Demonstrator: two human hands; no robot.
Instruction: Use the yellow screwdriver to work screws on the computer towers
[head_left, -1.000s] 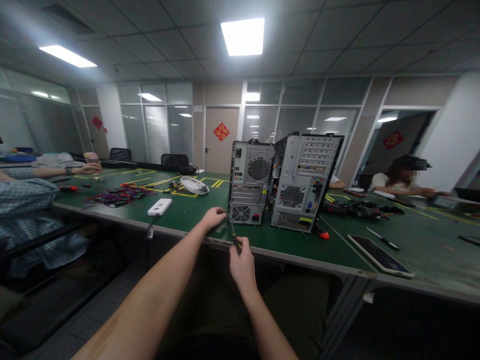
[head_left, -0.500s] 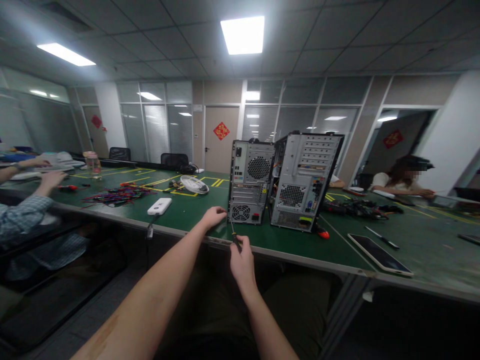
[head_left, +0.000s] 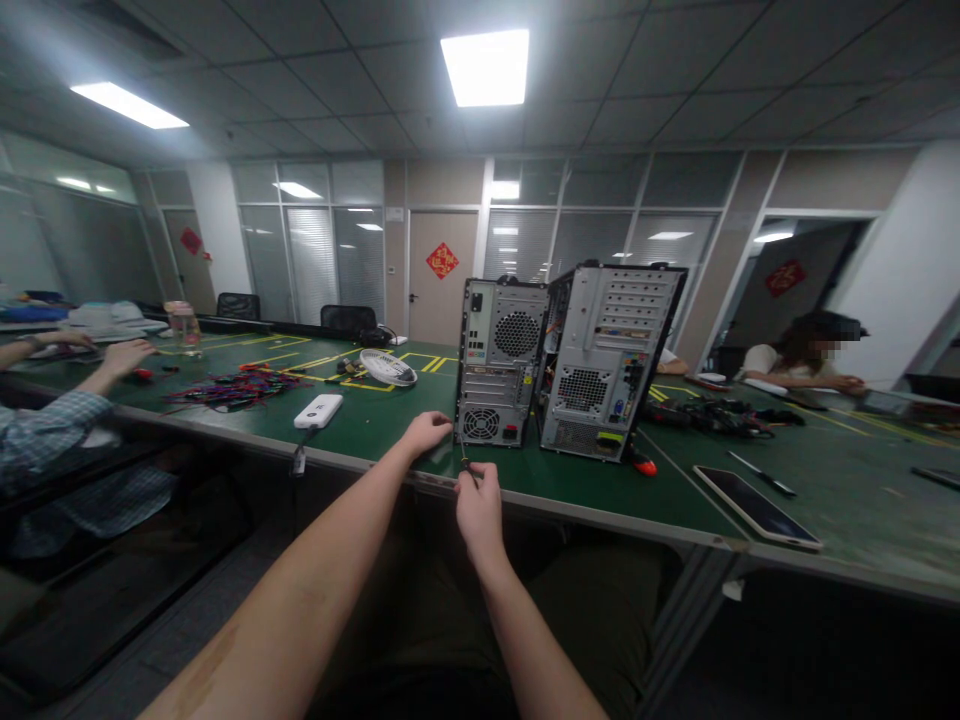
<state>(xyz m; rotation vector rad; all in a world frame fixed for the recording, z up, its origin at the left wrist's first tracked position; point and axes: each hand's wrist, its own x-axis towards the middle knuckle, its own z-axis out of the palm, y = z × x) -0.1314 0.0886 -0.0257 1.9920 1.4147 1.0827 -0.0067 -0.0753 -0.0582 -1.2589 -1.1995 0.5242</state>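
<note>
A smaller computer case point(head_left: 499, 365) stands upright on the green table, its back panel with a fan grille towards me. My right hand point(head_left: 480, 505) is closed around the dark handle of a screwdriver point(head_left: 464, 460). The thin shaft points up at the case's lower left corner; whether the tip touches a screw is too small to tell. Beside that corner, my left hand point(head_left: 427, 433) rests low with its fingers drawn together and their tips at the case's edge. What they pinch, if anything, is hidden.
A larger computer case point(head_left: 592, 370) stands close on the right, a red-tipped tool point(head_left: 645, 467) by its base. Farther right lie a phone point(head_left: 757, 507) and a pen-like tool point(head_left: 761, 473). Leftwards are a white power bank point(head_left: 318, 411) and coloured wires point(head_left: 232, 388). Other people sit at both sides.
My right hand has moved slightly up and left with the screwdriver, whose handle now shows less. My left hand has stayed at the case's corner.
</note>
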